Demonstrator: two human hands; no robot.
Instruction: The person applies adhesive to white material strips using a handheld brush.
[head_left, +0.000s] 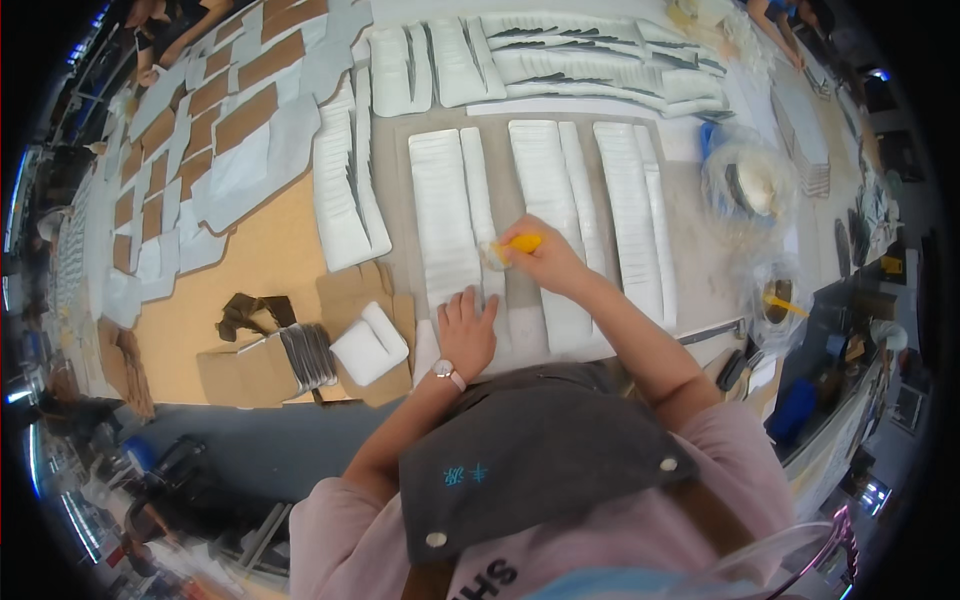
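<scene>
My right hand (551, 259) grips a flat brush (523, 243) by its yellow handle. Its pale bristles touch the narrow part of a row of overlapping white coated pieces (446, 210). Lower on that row, my left hand (469, 337) lies palm down with fingers apart, holding nothing. The pieces look slit lengthwise into a wide and a narrow part, fanned so that each shows a thin band. To the right lie a second row (544, 187), partly behind my right hand and forearm, and a third row (630, 210).
More white rows (577, 75) lie at the back. Brown-and-white panels (255, 120) spread at the left. Near me are a dark-edged stack (307, 360) and a white piece (371, 345) on cardboard. Plastic surrounds a bowl (754, 184) and a pot (780, 292). Co-workers' hands show at both far corners.
</scene>
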